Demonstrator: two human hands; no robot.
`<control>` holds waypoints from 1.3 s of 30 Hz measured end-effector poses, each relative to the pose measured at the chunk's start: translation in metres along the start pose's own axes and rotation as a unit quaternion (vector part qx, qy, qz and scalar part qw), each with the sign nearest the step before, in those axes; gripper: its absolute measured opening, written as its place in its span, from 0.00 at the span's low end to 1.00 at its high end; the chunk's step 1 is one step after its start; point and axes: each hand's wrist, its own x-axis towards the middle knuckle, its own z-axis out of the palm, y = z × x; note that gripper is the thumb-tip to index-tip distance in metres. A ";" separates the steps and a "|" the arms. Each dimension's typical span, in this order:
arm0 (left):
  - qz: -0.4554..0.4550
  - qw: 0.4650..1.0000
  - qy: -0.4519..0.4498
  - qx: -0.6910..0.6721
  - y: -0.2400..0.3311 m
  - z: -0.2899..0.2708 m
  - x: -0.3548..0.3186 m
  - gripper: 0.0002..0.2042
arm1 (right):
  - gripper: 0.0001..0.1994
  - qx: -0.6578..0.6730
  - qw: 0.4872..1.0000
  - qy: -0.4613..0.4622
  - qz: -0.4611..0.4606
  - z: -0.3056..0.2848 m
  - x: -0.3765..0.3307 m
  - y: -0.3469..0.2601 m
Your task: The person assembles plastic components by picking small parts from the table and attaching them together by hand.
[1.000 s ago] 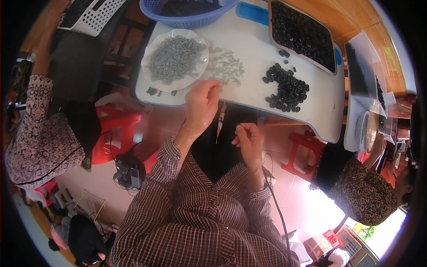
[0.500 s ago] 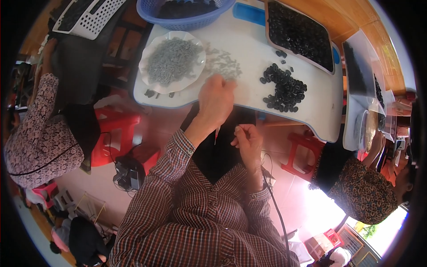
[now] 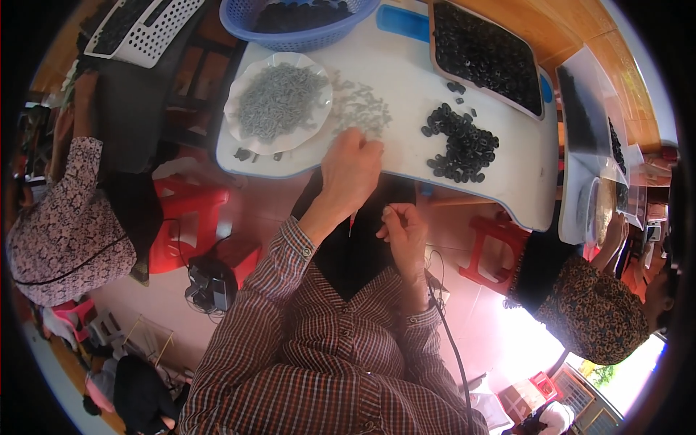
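White tabletop holds loose grey pieces under her reaching left hand, fingers curled; right hand pinches something thin; piles remain.

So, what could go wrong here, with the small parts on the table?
The left hand reaches into loose grey pieces near the white table edge, so it may sweep some off. The pile of black rings lies loose beside them and may get mixed in. The right hand sits off the table.
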 end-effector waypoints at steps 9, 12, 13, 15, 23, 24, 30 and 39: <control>-0.007 1.000 0.006 -0.023 -0.012 -0.016 -0.009 0.07 | 0.08 -0.008 1.000 0.000 -0.001 0.001 0.000 -0.001; 0.006 1.000 0.010 -0.018 -0.012 -0.013 -0.014 0.08 | 0.08 -0.008 1.000 0.000 -0.003 0.002 -0.001 -0.001; -0.057 0.996 0.005 -0.064 -0.012 -0.009 -0.015 0.08 | 0.08 -0.009 1.000 -0.001 -0.005 0.002 -0.001 0.000; -0.119 0.987 0.000 -0.109 -0.012 -0.003 -0.018 0.08 | 0.08 -0.009 1.000 -0.002 -0.007 0.003 -0.002 0.000; 0.098 0.994 0.014 0.057 -0.005 -0.011 -0.019 0.11 | 0.07 -0.005 1.000 0.001 -0.013 0.002 -0.003 0.000; 0.098 0.993 0.013 0.058 -0.005 -0.012 -0.020 0.11 | 0.07 -0.009 1.000 0.002 -0.013 0.003 -0.003 -0.001; 0.125 0.990 0.028 0.066 -0.010 -0.009 -0.024 0.13 | 0.07 -0.011 1.000 -0.002 -0.012 0.004 -0.004 -0.001; 0.124 0.991 0.034 0.030 -0.011 -0.006 -0.027 0.11 | 0.07 -0.008 1.000 0.006 -0.008 0.002 -0.006 -0.001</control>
